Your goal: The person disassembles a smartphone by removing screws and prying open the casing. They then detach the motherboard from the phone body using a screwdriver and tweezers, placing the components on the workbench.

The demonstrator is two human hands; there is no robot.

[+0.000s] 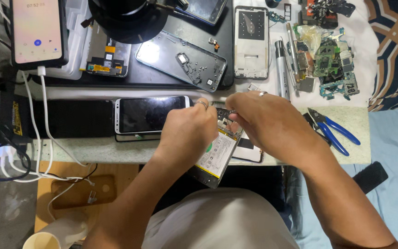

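Note:
An opened phone with its back off, showing a white battery, is tilted over the table's front edge. My left hand grips its left side, a ring on one finger. My right hand pinches at the phone's upper end, where the circuit parts sit; whether it holds a small tool or part I cannot tell. A dark-screened phone with a white frame lies just left of my left hand.
Blue-handled cutters lie right of my right hand. Circuit boards, a white phone frame, a silver pen and a phone back shell lie further back. A lit phone with white cables stands far left.

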